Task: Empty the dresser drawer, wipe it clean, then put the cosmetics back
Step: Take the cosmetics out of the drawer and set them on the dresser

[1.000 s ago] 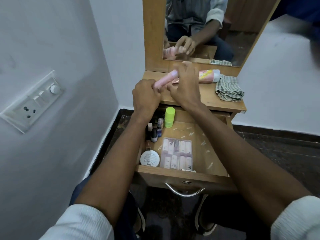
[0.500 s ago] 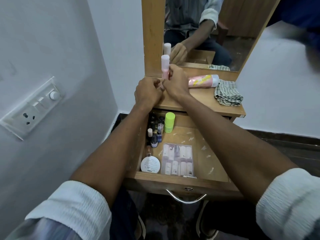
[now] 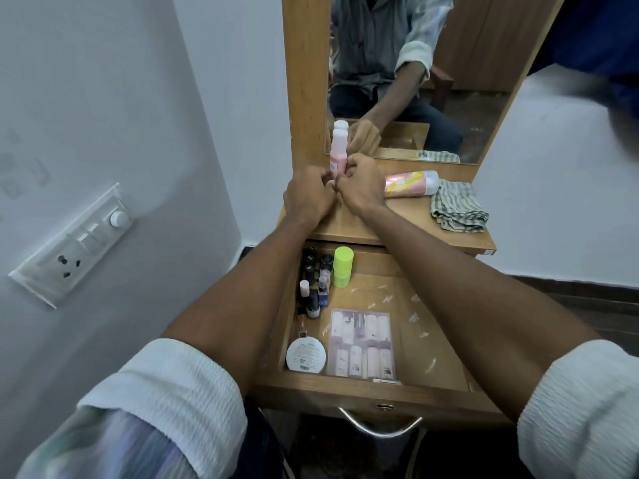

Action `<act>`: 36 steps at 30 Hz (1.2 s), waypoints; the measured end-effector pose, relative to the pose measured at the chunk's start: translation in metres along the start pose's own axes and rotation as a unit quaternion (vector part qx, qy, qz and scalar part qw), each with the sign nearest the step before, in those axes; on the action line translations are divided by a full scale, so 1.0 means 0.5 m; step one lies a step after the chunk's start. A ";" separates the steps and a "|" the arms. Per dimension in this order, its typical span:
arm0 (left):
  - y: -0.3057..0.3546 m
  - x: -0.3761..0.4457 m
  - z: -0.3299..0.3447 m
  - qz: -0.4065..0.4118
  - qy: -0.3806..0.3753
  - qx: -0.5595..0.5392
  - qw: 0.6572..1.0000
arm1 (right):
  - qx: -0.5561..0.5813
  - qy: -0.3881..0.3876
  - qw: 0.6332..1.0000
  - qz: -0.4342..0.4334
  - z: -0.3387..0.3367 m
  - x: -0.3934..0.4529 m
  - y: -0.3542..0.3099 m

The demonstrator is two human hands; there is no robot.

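Standing upright, the pink bottle [image 3: 338, 152] seems pinched low by left hand [image 3: 307, 197] and right hand [image 3: 361, 186].

No lettering can be made out anywhere. The small label low on the upright pink bottle [image 3: 337, 155] on the dresser top is a blur. Print on the round white compact [image 3: 306, 354] at the near left of the drawer [image 3: 380, 388] shows only as faint grey lines with a dark bar, too small to read. Marks on the sachets in the clear packet [image 3: 362, 344] just right of it are likewise illegible.
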State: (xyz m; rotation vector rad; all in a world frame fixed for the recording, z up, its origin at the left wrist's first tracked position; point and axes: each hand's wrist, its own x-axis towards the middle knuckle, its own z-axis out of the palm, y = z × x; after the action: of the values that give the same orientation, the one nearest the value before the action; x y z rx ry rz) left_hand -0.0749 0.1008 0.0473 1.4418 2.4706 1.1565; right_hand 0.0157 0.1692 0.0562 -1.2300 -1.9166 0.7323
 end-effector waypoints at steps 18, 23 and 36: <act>-0.038 -0.011 -0.038 0.066 0.023 0.167 0.983 | -0.109 -0.027 0.989 -0.097 -0.015 -0.037 0.021; -0.033 -0.012 -0.031 0.078 0.008 0.134 0.988 | -0.172 -0.034 0.976 -0.131 -0.013 -0.044 0.017; 0.007 -0.105 -0.048 0.060 0.046 0.050 0.996 | -0.177 -0.009 0.965 -0.195 -0.066 -0.134 -0.003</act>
State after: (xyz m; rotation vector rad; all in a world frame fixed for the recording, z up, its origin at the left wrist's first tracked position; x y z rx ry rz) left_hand -0.0525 0.0476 0.0507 1.6188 2.5698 1.1585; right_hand 0.0605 0.1093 0.0578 -0.9967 -2.2806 0.1995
